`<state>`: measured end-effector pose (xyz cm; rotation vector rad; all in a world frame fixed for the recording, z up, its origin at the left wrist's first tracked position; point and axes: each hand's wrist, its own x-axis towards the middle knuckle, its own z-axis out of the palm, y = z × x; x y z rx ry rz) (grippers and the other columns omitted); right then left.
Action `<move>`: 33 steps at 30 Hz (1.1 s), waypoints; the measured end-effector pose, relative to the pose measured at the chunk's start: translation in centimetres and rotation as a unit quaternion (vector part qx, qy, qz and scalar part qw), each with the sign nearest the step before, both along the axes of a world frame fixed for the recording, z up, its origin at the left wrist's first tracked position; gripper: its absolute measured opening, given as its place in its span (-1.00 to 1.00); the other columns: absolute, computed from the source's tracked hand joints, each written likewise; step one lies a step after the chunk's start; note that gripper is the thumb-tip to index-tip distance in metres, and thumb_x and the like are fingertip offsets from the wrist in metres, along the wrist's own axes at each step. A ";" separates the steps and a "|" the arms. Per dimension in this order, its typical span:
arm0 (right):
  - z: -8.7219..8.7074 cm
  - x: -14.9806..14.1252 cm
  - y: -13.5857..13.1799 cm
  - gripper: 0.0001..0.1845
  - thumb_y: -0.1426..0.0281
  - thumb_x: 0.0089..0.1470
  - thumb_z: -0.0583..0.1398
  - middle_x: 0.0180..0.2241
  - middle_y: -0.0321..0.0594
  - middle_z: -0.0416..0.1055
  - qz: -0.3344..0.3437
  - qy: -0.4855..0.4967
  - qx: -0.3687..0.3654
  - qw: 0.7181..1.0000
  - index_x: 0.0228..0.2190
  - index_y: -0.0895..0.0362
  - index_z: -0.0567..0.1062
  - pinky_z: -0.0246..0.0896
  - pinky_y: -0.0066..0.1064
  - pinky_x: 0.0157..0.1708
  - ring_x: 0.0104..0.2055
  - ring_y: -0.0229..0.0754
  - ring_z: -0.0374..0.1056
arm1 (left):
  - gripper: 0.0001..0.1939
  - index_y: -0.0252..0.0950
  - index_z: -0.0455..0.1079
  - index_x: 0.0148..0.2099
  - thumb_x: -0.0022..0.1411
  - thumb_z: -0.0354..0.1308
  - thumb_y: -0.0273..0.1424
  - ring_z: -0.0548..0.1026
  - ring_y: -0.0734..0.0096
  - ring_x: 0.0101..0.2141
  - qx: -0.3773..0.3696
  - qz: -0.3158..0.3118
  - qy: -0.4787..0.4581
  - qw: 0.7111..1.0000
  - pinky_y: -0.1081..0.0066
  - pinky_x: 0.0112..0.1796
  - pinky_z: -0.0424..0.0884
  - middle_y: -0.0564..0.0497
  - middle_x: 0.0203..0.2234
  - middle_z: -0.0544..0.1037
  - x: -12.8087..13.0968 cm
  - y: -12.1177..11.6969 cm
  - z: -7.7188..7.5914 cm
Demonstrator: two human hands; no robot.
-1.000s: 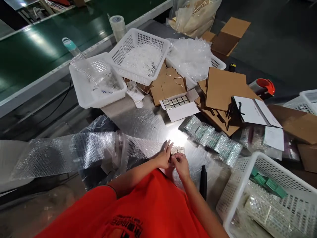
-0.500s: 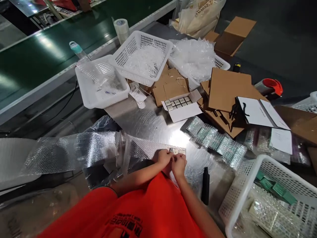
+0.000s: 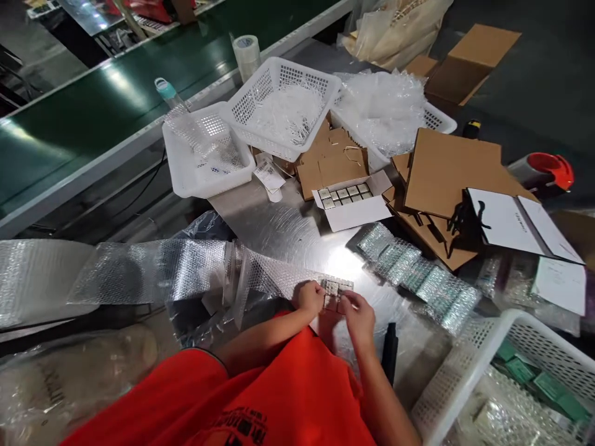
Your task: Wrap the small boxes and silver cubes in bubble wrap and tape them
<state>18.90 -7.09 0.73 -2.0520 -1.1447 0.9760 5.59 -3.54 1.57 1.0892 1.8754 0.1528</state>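
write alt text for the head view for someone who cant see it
A person's left hand and right hand hold small silver tiles on bubble wrap across a steel table. Nearby lie a white box of similar tiles, wrapped packs, cardboard sheets and white baskets.

A small grid of square, silvery tiles (image 3: 333, 293) lies flat and level on a steel tabletop (image 3: 264, 217), at the end of a long strip of clear bubble wrap (image 3: 274, 279).

The left forearm (image 3: 260, 347) and right forearm (image 3: 383, 384) angle inward, bringing the left hand (image 3: 309, 297) just beside the right hand (image 3: 357, 319), fingers curled downward.
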 end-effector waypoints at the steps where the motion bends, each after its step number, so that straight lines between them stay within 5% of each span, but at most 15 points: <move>1: -0.1 1.0 0.3 -0.46 0.05 -0.14 0.21 -0.21 -0.01 0.52 -0.025 -0.012 -0.008 1.000 -0.20 0.15 0.55 0.31 -0.12 -0.11 -0.18 0.05 0.41 | -0.85 -0.30 0.55 -0.30 0.25 0.15 -0.53 0.56 0.37 -0.25 -0.002 0.004 0.001 1.000 0.44 -0.21 0.38 -0.02 -0.31 0.65 0.0 0.0 0.0; 4: -0.7 2.7 1.0 -0.30 -0.01 -0.33 0.31 -0.28 -0.04 0.54 -0.022 0.020 -0.067 0.997 -0.17 0.17 0.52 0.32 -0.18 -0.24 -0.27 0.04 0.42 | -0.87 -0.30 0.54 -0.31 0.24 0.17 -0.53 0.56 0.40 -0.26 -0.009 0.013 -0.005 1.000 0.47 -0.24 0.38 0.00 -0.32 0.64 0.0 0.1 -0.1; 9: -1.8 2.2 1.3 -0.40 0.00 -0.32 0.27 -0.35 -0.11 0.57 0.015 0.080 -0.080 0.994 -0.26 0.12 0.51 0.30 -0.23 -0.30 -0.35 -0.02 0.42 | -0.87 -0.27 0.51 -0.31 0.25 0.15 -0.54 0.56 0.41 -0.26 0.011 0.021 -0.018 1.000 0.45 -0.18 0.40 0.03 -0.34 0.63 0.2 -0.5 -0.1; 16: -1.5 2.3 1.3 -0.52 0.02 -0.29 0.29 -0.39 -0.12 0.55 0.026 0.037 -0.081 0.996 -0.37 0.10 0.47 0.27 -0.28 -0.36 -0.37 -0.05 0.41 | -0.80 -0.25 0.37 -0.03 0.29 0.20 -0.47 0.47 0.31 -0.03 0.076 0.004 0.079 0.994 0.36 -0.01 0.35 -0.08 -0.04 0.50 0.9 -1.7 0.9; 22: -1.7 2.1 1.4 -0.50 0.02 -0.29 0.27 -0.39 -0.12 0.51 0.029 0.015 -0.081 0.996 -0.34 0.10 0.43 0.27 -0.26 -0.33 -0.36 -0.03 0.40 | -0.88 -0.27 0.46 -0.17 0.36 0.08 -0.48 0.51 0.27 -0.12 0.054 -0.078 0.087 0.992 0.37 -0.10 0.34 -0.09 -0.16 0.57 0.9 -1.1 1.8; 28: -2.2 1.7 1.1 -0.47 0.01 -0.20 0.24 -0.31 0.01 0.52 0.057 -0.030 -0.057 0.996 -0.28 0.15 0.44 0.28 -0.24 -0.30 -0.29 0.04 0.44 | -0.80 -0.28 0.44 -0.01 0.32 0.15 -0.46 0.55 0.24 -0.18 0.024 -0.016 0.130 0.991 0.38 -0.19 0.36 -0.10 -0.22 0.60 1.5 -0.9 2.3; 33: -2.8 1.9 1.1 -0.46 -0.02 -0.16 0.26 -0.36 -0.03 0.53 0.062 -0.028 -0.042 0.997 -0.27 0.14 0.47 0.27 -0.27 -0.35 -0.30 0.04 0.45 | -0.70 -0.33 0.52 -0.10 0.38 -0.06 -0.55 0.57 0.15 -0.14 0.018 -0.056 0.129 0.990 0.31 -0.14 0.40 -0.20 -0.20 0.61 2.2 -0.7 3.0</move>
